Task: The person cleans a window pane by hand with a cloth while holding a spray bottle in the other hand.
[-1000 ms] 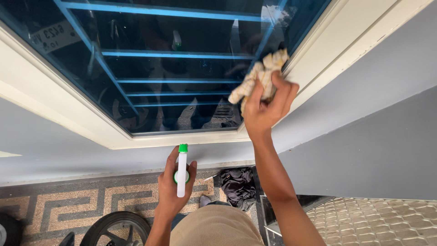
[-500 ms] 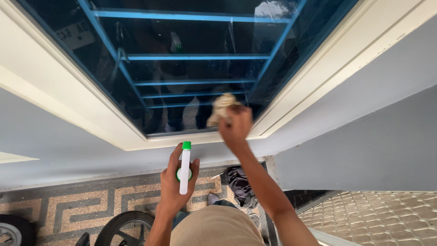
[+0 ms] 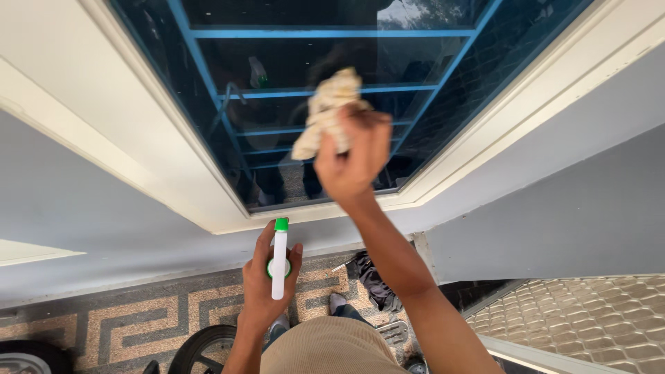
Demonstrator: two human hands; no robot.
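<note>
- The right hand (image 3: 352, 161) squeezes a crumpled cream rag (image 3: 325, 111) against the dark window glass (image 3: 360, 52).
- Below the window, the left hand (image 3: 267, 284) grips a white spray bottle (image 3: 278, 257) with a green tip.

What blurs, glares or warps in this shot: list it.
Head view: right hand and crumpled cloth are motion-smeared; left hand and spray bottle stay sharp. The dark window glass mirrors sky and the bottle. Wide lens splays the cream frame. Soft daylight, no hard shadows.
</note>
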